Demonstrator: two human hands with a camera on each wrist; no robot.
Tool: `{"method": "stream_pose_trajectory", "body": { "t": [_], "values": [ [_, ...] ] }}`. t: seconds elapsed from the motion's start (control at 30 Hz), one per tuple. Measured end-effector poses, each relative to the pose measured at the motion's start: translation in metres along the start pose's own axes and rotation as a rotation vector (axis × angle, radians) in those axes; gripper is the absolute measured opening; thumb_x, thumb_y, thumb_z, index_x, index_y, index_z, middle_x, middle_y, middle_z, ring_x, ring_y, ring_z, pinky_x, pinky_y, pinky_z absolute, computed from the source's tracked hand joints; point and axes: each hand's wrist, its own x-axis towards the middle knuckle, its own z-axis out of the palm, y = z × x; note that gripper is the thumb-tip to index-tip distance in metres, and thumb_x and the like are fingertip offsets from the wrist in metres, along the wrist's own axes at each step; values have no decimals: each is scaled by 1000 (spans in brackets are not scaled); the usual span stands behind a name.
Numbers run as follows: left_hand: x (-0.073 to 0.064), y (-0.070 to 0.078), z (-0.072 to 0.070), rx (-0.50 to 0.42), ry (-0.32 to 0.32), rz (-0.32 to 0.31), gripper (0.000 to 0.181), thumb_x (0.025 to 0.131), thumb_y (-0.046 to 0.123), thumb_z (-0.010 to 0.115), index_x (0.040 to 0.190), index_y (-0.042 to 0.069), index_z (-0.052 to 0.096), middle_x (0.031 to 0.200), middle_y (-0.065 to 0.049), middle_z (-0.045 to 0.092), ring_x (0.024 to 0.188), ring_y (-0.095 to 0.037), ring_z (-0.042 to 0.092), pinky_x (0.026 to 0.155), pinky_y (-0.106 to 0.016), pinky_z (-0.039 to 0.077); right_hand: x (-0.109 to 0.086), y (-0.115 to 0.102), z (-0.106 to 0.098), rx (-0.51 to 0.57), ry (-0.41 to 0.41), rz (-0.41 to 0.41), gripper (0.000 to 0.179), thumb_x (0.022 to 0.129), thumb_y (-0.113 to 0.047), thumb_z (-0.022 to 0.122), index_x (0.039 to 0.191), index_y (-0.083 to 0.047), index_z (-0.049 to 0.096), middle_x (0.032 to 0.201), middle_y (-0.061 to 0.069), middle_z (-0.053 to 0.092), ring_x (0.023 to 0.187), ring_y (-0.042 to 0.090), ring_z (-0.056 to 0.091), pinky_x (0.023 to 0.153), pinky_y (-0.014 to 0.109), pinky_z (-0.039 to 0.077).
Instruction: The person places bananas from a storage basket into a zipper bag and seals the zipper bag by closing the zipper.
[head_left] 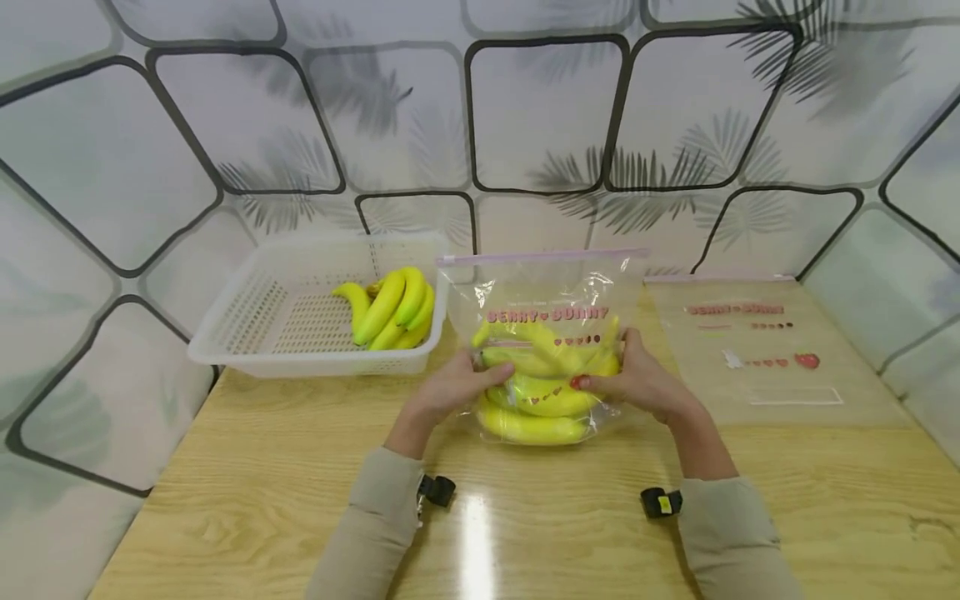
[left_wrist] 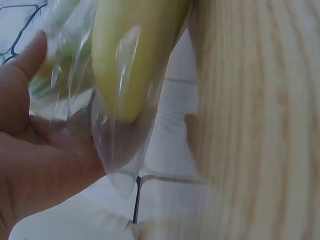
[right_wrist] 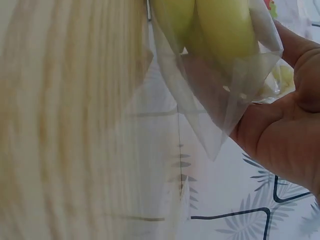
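Observation:
A clear zip bag (head_left: 543, 287) with pink lettering and a lilac slider strip stands upright on the table, with several yellow bananas (head_left: 532, 428) stacked inside. My left hand (head_left: 456, 388) grips its left side, the thumb lying across the front and the fingers behind. On the opposite side my right hand (head_left: 641, 380) holds the bag the same way. In the left wrist view, a banana (left_wrist: 120, 60) presses into the bag's lower corner beside the palm. The right wrist view shows banana ends (right_wrist: 225, 30) above another pointed plastic corner (right_wrist: 212, 140).
At the back left stands a white perforated basket (head_left: 262, 362) holding a bunch of bananas (head_left: 401, 308). A second zip bag (head_left: 780, 375), flat and with similar print, lies at the right. Patterned cloth (head_left: 547, 117) surrounds the wooden table (head_left: 262, 500) behind and at the sides.

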Motion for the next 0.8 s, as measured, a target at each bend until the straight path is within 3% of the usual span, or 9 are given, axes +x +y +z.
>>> {"method": "stream_pose_trajectory", "body": {
  "t": [0.03, 0.13, 0.23, 0.27, 0.4, 0.57, 0.67, 0.8],
  "values": [
    [1, 0, 1, -4, 24, 13, 30, 100, 18, 61, 126, 5, 55, 95, 1, 61, 79, -11, 54, 72, -24, 47, 1, 0, 1, 15, 1, -7, 90, 86, -27, 80, 139, 0, 12, 128, 29, 48, 102, 27, 58, 82, 28, 51],
    [5, -2, 2, -45, 69, 63, 27, 99, 11, 61, 125, 9, 56, 104, 1, 63, 86, -10, 58, 78, -24, 49, 2, 1, 3, 53, 11, -20, 88, 87, -23, 79, 141, 3, 14, 128, 31, 50, 102, 27, 60, 82, 27, 52],
    [7, -2, 3, -71, 96, 75, 29, 99, 8, 60, 127, 5, 54, 111, -6, 63, 90, -11, 60, 80, -26, 51, 3, 3, 2, 18, 26, -18, 83, 89, -24, 76, 141, 7, 19, 127, 31, 49, 102, 27, 60, 80, 28, 53],
    [8, -3, 2, -96, 91, 83, 40, 99, 7, 59, 138, 8, 48, 120, -10, 62, 97, -14, 62, 85, -28, 52, 4, 3, 2, 4, 27, -15, 81, 90, -25, 75, 141, 8, 21, 127, 31, 49, 101, 27, 59, 80, 28, 52],
    [8, -5, -1, -116, 91, 93, 57, 98, 6, 61, 148, 14, 35, 131, -15, 56, 103, -19, 60, 89, -33, 52, 9, 6, 3, -14, 22, -13, 77, 93, -26, 71, 142, 9, 23, 129, 30, 47, 100, 25, 59, 81, 29, 52],
    [5, -7, 0, 10, 74, 48, 105, 87, 13, 77, 156, 14, -2, 129, -18, 54, 111, -29, 58, 96, -39, 51, 14, 10, 5, -22, 68, -9, 76, 93, -24, 71, 143, 10, 25, 125, 32, 53, 96, 23, 62, 80, 30, 52],
    [4, -8, 3, 71, 99, 40, 125, 81, 16, 83, 154, 15, -18, 143, -23, 43, 128, -35, 49, 108, -44, 42, 15, 11, 5, -55, 99, -5, 79, 93, -27, 72, 144, 11, 27, 123, 33, 56, 96, 25, 63, 79, 30, 52],
    [9, -8, 7, 42, 150, 91, 130, 77, 8, 84, 155, 22, -19, 159, -14, 27, 144, -28, 32, 118, -39, 26, 14, 11, 3, -99, 106, 23, 87, 94, -37, 69, 148, 13, 23, 128, 37, 53, 106, 37, 62, 86, 40, 53]
  ]
}}
